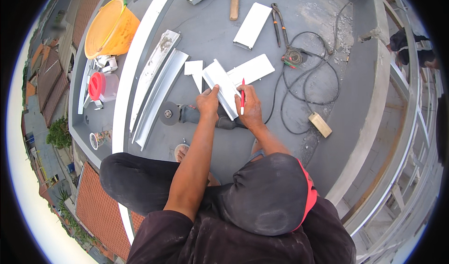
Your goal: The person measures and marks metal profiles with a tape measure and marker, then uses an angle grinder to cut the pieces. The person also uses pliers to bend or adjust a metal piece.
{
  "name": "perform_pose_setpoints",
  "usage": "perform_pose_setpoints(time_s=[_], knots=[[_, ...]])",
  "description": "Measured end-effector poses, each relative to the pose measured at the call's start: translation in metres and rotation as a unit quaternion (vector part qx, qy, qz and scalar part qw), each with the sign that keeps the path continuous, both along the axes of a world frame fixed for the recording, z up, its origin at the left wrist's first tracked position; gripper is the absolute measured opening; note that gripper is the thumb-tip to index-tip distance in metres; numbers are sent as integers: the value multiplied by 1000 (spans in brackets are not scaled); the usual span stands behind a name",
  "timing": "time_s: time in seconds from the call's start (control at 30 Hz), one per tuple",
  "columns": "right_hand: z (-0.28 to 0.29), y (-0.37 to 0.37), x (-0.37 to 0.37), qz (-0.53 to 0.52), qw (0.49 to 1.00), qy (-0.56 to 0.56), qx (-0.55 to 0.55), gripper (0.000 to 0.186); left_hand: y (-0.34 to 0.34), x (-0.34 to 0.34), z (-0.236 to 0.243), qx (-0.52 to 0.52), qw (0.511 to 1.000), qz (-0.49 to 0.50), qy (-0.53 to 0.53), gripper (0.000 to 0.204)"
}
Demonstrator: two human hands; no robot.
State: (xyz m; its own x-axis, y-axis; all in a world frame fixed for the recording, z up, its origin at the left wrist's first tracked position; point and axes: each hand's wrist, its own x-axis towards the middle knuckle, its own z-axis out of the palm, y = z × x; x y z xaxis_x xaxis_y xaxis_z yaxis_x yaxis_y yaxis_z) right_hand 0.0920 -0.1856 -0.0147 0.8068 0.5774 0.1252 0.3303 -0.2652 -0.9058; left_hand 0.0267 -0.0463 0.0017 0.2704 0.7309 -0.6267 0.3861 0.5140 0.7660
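My left hand (208,101) grips the left edge of a short white metal channel piece (220,79), thumb on its top face. In my right hand (251,109) is a red pen (242,98), held nearly upright at the piece's right edge. An angle grinder (189,115) lies on the floor just beneath my hands, its cutting disc to the left and its body partly hidden by the left hand and the piece. Behind the held piece lies another white piece (255,69), and a small white offcut (193,67) rests to its left.
Long white channels (161,93) lie at left, near a yellow bucket (106,30) and a red-lidded tub (104,86). Farther off are a white piece (253,25), pincers (279,26) and a wooden handle (234,2). Right, a black cable (337,84) loops near a wood block (320,124).
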Motion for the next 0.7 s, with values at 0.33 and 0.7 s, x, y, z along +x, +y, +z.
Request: perform_pose_setpoints(time_s=[0.33,0.7], knots=[[-7,-13,8,-16,1000,16,9,29,-7,8,13,-30,999,-30,31,58],[-6,-16,14,10,997,68,34,29,4,-3,-6,-81,996,-31,-33,60]])
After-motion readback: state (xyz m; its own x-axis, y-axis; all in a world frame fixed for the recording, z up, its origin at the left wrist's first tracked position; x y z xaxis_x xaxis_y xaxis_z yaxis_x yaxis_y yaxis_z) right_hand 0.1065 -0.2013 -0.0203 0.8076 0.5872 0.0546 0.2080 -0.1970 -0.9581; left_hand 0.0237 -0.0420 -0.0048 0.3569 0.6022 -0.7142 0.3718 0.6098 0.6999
